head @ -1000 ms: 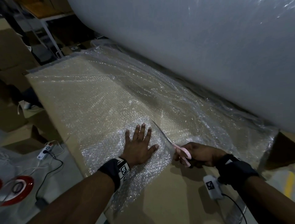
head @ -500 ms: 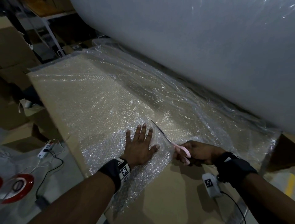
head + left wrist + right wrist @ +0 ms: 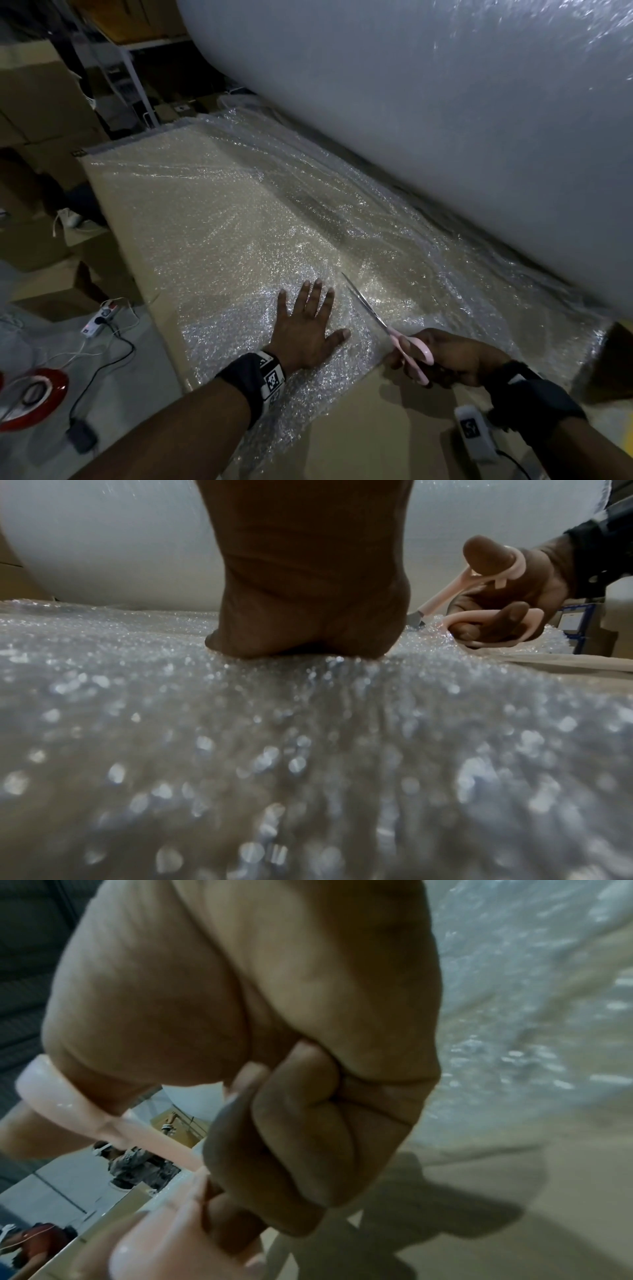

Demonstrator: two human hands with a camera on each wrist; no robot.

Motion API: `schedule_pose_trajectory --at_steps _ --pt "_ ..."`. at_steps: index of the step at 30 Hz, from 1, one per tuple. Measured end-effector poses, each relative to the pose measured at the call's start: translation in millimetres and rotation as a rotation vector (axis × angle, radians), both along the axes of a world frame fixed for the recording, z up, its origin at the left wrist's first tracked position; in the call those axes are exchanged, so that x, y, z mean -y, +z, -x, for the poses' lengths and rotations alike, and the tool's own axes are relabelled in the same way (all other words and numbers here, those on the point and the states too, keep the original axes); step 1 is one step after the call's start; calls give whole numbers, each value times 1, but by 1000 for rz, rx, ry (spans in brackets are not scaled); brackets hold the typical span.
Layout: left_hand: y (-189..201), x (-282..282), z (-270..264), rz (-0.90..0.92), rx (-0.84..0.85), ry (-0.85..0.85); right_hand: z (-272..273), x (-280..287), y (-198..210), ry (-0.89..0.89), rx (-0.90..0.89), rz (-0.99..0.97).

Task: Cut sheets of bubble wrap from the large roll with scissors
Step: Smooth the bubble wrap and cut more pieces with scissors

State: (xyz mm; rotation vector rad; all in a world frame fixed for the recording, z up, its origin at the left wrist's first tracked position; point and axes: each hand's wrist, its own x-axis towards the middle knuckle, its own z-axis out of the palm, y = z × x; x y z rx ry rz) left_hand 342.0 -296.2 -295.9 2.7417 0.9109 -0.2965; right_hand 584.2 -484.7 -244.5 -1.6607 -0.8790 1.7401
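Cutting bubble wrap beside the big roll

The large roll fills the far right; its bubble wrap sheet lies unrolled across my cardboard table, reaching the near edge. My left hand lies flat on the sheet, fingers spread, pressing it down. Just right of it, my right hand curls through the pink handles of the scissors, blades pointing far-left over the wrap.

Bubble wrap: clear glossy plastic film, pebbled with glinting bubbles. Large roll: milky, matt-looking plastic. Scissors: smooth metal blades, glossy pink plastic handles. Work surface: matt brown cardboard.
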Motion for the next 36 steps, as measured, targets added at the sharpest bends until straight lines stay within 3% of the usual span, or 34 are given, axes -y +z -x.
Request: schedule_pose_trajectory --at_steps 9,29,36 --pt "4 1 -2 7 -9 0 -1 -31 5 49 78 -10" --pt "3 1 -2 0 -1 2 15 -47 14 -73 -109 6" --pt "4 1 -1 2 -3 2 17 -46 17 -51 -78 -24"
